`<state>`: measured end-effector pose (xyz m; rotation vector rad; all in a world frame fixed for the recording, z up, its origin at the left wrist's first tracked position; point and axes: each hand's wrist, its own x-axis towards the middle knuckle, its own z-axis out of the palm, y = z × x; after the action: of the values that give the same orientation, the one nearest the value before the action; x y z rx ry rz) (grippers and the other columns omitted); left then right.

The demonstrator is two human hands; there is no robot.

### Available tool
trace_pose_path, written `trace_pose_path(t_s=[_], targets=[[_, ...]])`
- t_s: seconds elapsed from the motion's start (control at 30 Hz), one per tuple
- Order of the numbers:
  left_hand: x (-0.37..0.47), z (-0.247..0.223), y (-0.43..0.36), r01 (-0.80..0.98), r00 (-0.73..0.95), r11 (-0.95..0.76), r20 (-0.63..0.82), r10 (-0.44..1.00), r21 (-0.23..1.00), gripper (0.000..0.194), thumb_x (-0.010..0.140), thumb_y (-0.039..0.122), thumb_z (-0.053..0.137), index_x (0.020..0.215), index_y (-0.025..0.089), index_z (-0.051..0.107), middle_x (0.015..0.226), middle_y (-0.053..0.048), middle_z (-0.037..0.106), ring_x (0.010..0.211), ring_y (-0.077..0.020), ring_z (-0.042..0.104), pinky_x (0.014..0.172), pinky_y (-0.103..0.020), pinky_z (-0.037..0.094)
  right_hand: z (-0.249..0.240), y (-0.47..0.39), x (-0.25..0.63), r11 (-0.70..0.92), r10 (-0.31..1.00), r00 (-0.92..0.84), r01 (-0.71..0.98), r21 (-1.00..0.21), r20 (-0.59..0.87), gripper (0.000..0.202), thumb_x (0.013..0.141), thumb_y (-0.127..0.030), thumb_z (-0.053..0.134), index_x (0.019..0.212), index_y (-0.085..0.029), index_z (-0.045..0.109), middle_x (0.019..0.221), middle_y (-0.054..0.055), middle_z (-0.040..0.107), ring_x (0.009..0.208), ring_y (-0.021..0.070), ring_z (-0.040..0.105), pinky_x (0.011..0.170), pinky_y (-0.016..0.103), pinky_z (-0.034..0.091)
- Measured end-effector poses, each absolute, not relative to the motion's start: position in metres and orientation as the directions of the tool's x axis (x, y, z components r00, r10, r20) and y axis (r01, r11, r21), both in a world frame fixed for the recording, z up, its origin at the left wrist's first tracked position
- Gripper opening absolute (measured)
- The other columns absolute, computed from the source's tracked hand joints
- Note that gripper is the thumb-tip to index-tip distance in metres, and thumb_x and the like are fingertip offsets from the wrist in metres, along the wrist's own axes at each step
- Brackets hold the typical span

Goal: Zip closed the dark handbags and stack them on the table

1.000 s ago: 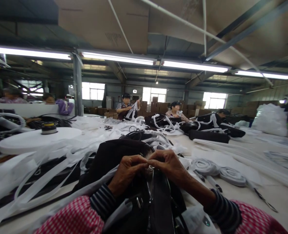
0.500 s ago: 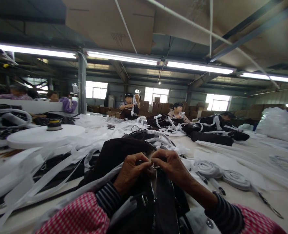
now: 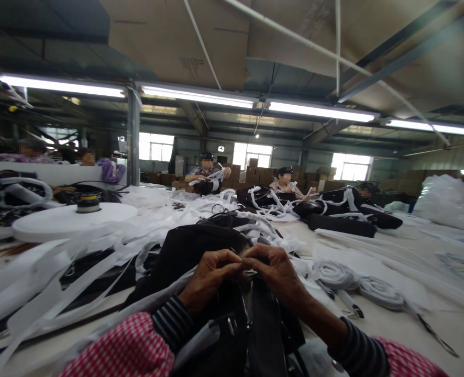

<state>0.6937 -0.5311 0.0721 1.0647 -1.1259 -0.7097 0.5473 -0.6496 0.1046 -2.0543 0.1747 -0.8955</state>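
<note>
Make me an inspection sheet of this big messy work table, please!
Surface: pale table, much of it covered.
Job's things: black bag with a metal zipper, under the hands.
Clutter: big white roll and white strips on the left; coiled grey straps on the right.
Hands: left hand and right hand pinch close together over the bag; what they grip is too small to tell.
Cables: thin dark loops on the pile behind; cannot tell whether they're cables.
Surroundings: people working across the table, tube lights, cardboard boxes.
</note>
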Motion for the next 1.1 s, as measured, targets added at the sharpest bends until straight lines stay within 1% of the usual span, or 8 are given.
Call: trace_pose_path(t_s=[0.1, 0.33, 0.57, 0.73, 0.8, 0.87, 0.93, 1.1], targets=[[0.6931, 0.0714, -0.5318, -0.078, 0.332, 0.357, 0.362, -0.871, 0.931, 0.035, 0.08, 0.045, 0.084, 0.088, 0.011, 0.079, 0.075, -0.008, 0.077, 0.069, -0.0173, 0.069, 0.07, -0.027, 0.051, 0.1032, -0.6505, 0.5481, -0.599, -0.419, 0.737, 0.214, -0.771, 0.53, 0.013, 0.085, -0.024, 0.071, 0.077, -0.017, 0.077, 0.076, 0.002, 0.073, 0.077, 0.0171, 0.065, 0.074, 0.027, 0.047], [0.6926, 0.071, -0.5326, -0.088, 0.363, 0.359, 0.365, -0.857, 0.929, 0.036, 0.077, 0.047, 0.085, 0.085, 0.012, 0.079, 0.069, -0.006, 0.075, 0.065, -0.0168, 0.066, 0.066, -0.027, 0.046, 0.1028, -0.651, 0.5517, -0.555, -0.412, 0.756, 0.234, -0.799, 0.508, 0.013, 0.083, -0.025, 0.072, 0.074, -0.017, 0.078, 0.074, 0.002, 0.072, 0.076, 0.0173, 0.064, 0.073, 0.028, 0.048], [0.6955, 0.0662, -0.5364, -0.107, 0.358, 0.376, 0.388, -0.849, 0.92, 0.03, 0.081, 0.042, 0.082, 0.085, 0.013, 0.077, 0.068, -0.005, 0.073, 0.063, -0.0159, 0.065, 0.063, -0.025, 0.046, 0.1022, -0.6504, 0.5529, -0.572, -0.478, 0.73, 0.162, -0.804, 0.488, 0.016, 0.081, -0.029, 0.072, 0.072, -0.017, 0.076, 0.072, 0.003, 0.072, 0.073, 0.0176, 0.064, 0.071, 0.029, 0.047], [0.6939, 0.0643, -0.539, -0.153, 0.38, 0.362, 0.393, -0.838, 0.919, 0.028, 0.082, 0.042, 0.08, 0.084, 0.014, 0.078, 0.07, -0.005, 0.073, 0.062, -0.0154, 0.062, 0.056, -0.023, 0.041, 0.0995, -0.65, 0.5518, -0.576, -0.476, 0.712, 0.19, -0.795, 0.516, 0.019, 0.082, -0.033, 0.072, 0.073, -0.017, 0.074, 0.073, 0.003, 0.071, 0.073, 0.0173, 0.062, 0.071, 0.029, 0.046], [0.6927, 0.0652, -0.5391, -0.193, 0.421, 0.347, 0.397, -0.815, 0.918, 0.027, 0.079, 0.041, 0.081, 0.082, 0.014, 0.079, 0.072, -0.005, 0.072, 0.065, -0.0163, 0.063, 0.058, -0.024, 0.042, 0.098, -0.649, 0.5512, -0.575, -0.479, 0.708, 0.195, -0.795, 0.52, 0.019, 0.082, -0.033, 0.072, 0.073, -0.017, 0.074, 0.073, 0.002, 0.07, 0.073, 0.0173, 0.061, 0.073, 0.029, 0.046], [0.6919, 0.0662, -0.5385, -0.24, 0.437, 0.344, 0.417, -0.797, 0.908, 0.024, 0.079, 0.039, 0.08, 0.078, 0.014, 0.078, 0.073, -0.005, 0.071, 0.068, -0.0172, 0.063, 0.064, -0.026, 0.045, 0.0969, -0.6478, 0.5505, -0.579, -0.475, 0.711, 0.191, -0.793, 0.518, 0.018, 0.083, -0.032, 0.072, 0.074, -0.017, 0.074, 0.074, 0.002, 0.07, 0.074, 0.0171, 0.061, 0.074, 0.029, 0.045], [0.6918, 0.0668, -0.5371, -0.276, 0.411, 0.347, 0.436, -0.8, 0.896, 0.024, 0.081, 0.037, 0.078, 0.075, 0.014, 0.077, 0.073, -0.004, 0.07, 0.07, -0.0171, 0.062, 0.068, -0.026, 0.046, 0.0963, -0.6469, 0.5498, -0.589, -0.462, 0.718, 0.191, -0.786, 0.521, 0.017, 0.084, -0.031, 0.071, 0.075, -0.017, 0.073, 0.075, 0.001, 0.07, 0.075, 0.0168, 0.061, 0.074, 0.029, 0.045], [0.6938, 0.0676, -0.5327, -0.312, 0.333, 0.366, 0.461, -0.822, 0.877, 0.022, 0.086, 0.036, 0.074, 0.082, 0.015, 0.077, 0.08, -0.004, 0.07, 0.079, -0.0179, 0.062, 0.074, -0.026, 0.046, 0.0975, -0.6476, 0.5482, -0.591, -0.436, 0.743, 0.19, -0.784, 0.508, 0.017, 0.085, -0.032, 0.071, 0.075, -0.018, 0.073, 0.075, 0.001, 0.068, 0.075, 0.0166, 0.059, 0.074, 0.029, 0.044]])
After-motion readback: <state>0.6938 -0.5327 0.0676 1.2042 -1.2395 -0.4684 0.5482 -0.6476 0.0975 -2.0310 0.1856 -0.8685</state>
